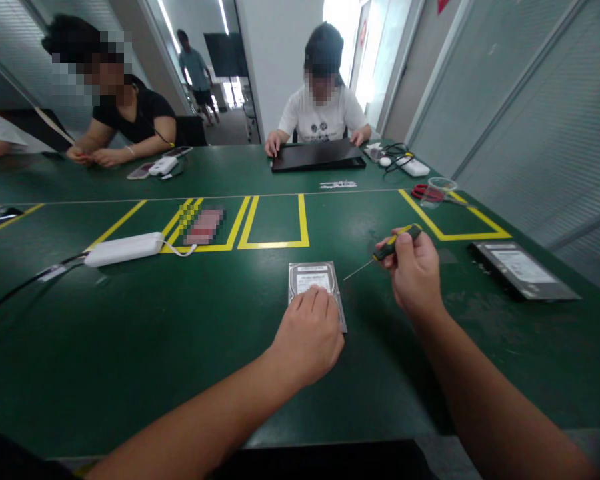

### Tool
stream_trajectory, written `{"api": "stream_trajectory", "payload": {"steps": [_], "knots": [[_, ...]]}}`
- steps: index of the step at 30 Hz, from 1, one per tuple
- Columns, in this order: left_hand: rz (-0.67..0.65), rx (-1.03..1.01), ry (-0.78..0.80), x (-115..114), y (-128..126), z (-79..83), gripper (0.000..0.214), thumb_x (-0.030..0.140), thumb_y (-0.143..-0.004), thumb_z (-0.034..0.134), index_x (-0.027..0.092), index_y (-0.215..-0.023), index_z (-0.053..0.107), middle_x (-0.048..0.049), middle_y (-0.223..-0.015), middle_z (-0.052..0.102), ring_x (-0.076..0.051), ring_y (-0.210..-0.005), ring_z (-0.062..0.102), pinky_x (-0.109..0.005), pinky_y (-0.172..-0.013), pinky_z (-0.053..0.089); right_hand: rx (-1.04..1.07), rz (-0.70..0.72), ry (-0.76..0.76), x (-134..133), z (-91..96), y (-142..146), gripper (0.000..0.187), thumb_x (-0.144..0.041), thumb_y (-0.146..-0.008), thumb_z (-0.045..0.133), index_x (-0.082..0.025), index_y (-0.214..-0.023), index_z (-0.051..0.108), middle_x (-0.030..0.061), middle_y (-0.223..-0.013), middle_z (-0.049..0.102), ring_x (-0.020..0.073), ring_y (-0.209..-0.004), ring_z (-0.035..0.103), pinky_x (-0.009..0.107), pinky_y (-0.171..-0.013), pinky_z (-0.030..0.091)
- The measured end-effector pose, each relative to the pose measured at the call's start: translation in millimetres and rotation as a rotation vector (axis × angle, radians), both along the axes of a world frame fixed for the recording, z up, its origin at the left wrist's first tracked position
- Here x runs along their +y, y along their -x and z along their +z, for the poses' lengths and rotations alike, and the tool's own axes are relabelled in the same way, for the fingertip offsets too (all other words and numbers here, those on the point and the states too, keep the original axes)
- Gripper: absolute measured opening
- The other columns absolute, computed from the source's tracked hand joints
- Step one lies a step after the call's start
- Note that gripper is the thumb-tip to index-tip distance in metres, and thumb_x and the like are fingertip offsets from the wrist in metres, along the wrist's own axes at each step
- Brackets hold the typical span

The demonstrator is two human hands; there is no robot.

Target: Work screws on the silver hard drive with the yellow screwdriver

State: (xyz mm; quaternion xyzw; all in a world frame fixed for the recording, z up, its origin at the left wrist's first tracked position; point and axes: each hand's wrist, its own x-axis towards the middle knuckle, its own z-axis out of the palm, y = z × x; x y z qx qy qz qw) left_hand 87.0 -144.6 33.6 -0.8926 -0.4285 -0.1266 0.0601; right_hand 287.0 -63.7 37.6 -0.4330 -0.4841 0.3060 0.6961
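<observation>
The hard drive [316, 276] lies toward the near edge of the worktop [170, 333], left hand [310, 333] on top, can't tell if gripping; right hand [415, 270] holds a screwdriver [384, 249].

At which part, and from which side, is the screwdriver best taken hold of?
Probably by the thick green-and-yellow screwdriver handle, from the right, as the right hand holds it. The thin metal shaft points left toward the hard drive, so this side should keep that hand clear of the tip.
</observation>
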Motion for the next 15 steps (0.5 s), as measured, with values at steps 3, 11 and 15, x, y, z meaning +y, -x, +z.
{"api": "stream_trajectory", "payload": {"steps": [3,11,15], "knots": [[0.004,-0.008,0.017,0.1,-0.1,0.6,0.037,0.028,-0.092,0.049,0.004,-0.118,0.060,-0.0209,-0.119,0.061,-0.034,-0.120,0.054,-0.048,-0.102,0.047,-0.131,0.021,-0.006,-4.1,0.4,3.9,0.028,-0.047,-0.097,0.054,-0.019,-0.102,0.054,0.0003,-0.083,0.065,0.0066,-0.055,0.049,0.022,-0.053,0.042],[0.001,-0.009,0.006,0.5,-0.6,0.6,0.039,0.028,-0.092,0.051,0.003,-0.121,0.060,-0.0216,-0.122,0.061,-0.034,-0.121,0.053,-0.048,-0.102,0.047,-0.251,0.064,0.004,-10.1,5.2,8.0,0.028,-0.046,-0.099,0.051,-0.018,-0.103,0.053,-0.0002,-0.082,0.063,0.0070,-0.055,0.047,0.024,-0.055,0.042],[0.005,0.003,-0.001,0.8,-0.6,-1.3,0.041,0.029,-0.092,0.051,0.003,-0.122,0.059,-0.0215,-0.124,0.060,-0.035,-0.122,0.053,-0.047,-0.103,0.046,-0.275,0.067,0.014,-10.2,4.3,8.1,0.028,-0.045,-0.099,0.050,-0.018,-0.104,0.053,0.0000,-0.083,0.063,0.0071,-0.056,0.048,0.024,-0.055,0.042]]}}
